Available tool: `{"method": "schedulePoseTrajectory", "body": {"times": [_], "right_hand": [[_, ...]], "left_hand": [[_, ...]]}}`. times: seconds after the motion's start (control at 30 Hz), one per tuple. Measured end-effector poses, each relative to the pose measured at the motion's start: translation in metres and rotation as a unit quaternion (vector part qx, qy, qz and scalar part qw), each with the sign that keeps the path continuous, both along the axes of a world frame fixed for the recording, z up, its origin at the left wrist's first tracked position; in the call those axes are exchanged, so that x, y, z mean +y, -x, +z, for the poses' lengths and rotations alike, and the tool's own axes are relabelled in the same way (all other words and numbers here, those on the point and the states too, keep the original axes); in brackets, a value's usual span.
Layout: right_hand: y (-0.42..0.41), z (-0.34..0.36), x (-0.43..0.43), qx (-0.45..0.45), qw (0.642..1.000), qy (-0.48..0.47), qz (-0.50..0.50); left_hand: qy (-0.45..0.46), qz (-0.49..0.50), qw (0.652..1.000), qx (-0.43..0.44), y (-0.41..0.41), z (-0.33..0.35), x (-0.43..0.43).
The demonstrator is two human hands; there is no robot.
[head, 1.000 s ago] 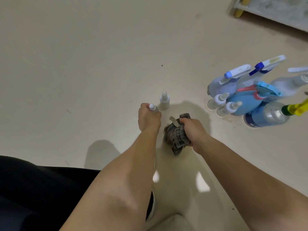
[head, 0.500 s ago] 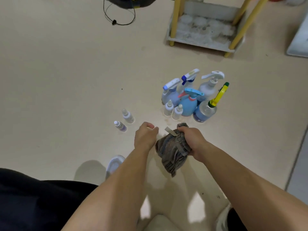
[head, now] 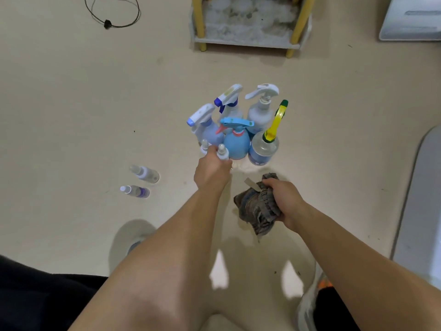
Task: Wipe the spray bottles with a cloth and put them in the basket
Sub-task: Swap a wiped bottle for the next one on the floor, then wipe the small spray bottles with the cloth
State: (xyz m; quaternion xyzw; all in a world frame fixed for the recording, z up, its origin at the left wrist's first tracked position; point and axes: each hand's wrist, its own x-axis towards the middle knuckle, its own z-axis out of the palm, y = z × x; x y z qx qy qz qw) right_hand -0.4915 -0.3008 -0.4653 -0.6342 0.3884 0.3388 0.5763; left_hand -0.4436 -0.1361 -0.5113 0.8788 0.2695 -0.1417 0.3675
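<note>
On the beige floor (head: 71, 103), at the near edge of a huddle of upright trigger spray bottles (head: 235, 144), a small clear bottle with a white cap (head: 222, 152) is gripped by the left hand (head: 212, 174), its cap showing above the fingers. A crumpled grey-brown striped cloth (head: 256, 209) is held bunched in the closed right hand (head: 285, 203). Two more small clear bottles (head: 144, 174) are seen well apart to the left.
</note>
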Motion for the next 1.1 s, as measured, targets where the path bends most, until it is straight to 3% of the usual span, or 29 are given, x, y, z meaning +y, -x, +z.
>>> {"method": "schedulePoseTrajectory", "body": {"times": [0.37, 0.53, 0.7, 0.9, 1.0, 1.1], "right_hand": [[-0.006, -0.015, -0.002, -0.012, 1.000, -0.011, -0.012], [-0.005, -0.001, -0.001, -0.088, 0.990, -0.031, -0.107], [0.004, 0.031, 0.012, -0.163, 0.961, -0.113, -0.193], [0.021, 0.094, 0.053, -0.255, 0.953, -0.157, -0.045], [0.022, 0.124, 0.071, -0.336, 0.936, -0.085, 0.067], [0.016, 0.148, 0.073, -0.356, 0.927, -0.078, 0.092]], "left_hand": [[-0.057, -0.018, 0.998, 0.006, -0.002, -0.008, 0.001], [0.020, -0.006, 0.999, -0.032, 0.023, 0.008, 0.011], [0.114, 0.017, 0.991, -0.063, 0.047, 0.044, 0.019], [0.195, -0.008, 0.972, -0.127, 0.052, 0.116, 0.014], [0.190, -0.039, 0.965, -0.176, 0.055, 0.155, 0.017], [0.214, -0.064, 0.954, -0.202, 0.061, 0.194, 0.024]]}}
